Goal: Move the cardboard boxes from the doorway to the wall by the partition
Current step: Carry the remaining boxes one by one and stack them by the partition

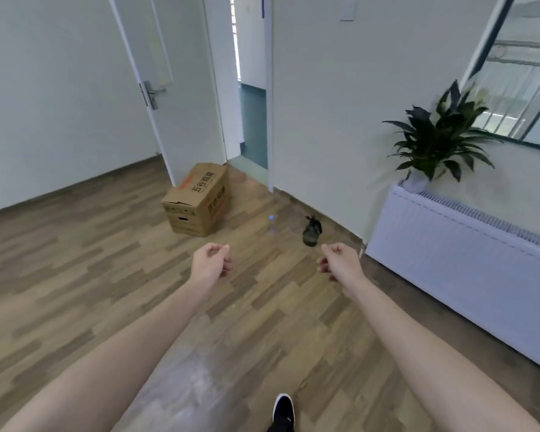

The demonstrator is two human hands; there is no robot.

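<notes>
**What the view hides or cuts off**

The cardboard box [197, 199] shows only its top and two sides; its far sides are hidden, and the small print under the large characters is too blurred to read. The fingers [226, 265] of the left hand [211, 263] curl under the palm, so their tips are out of sight; the same holds for the right hand [339, 263]. A clear bottle [272, 226] on the floor is faint and smeared. The dark object [312, 232] beside it is too blurred to identify. The shoe [283, 411] is cut by the bottom edge. The window [521, 73] runs off the right edge, and the radiator [462, 260] does too. The plant's pot [416, 182] is half hidden behind the radiator top.
</notes>
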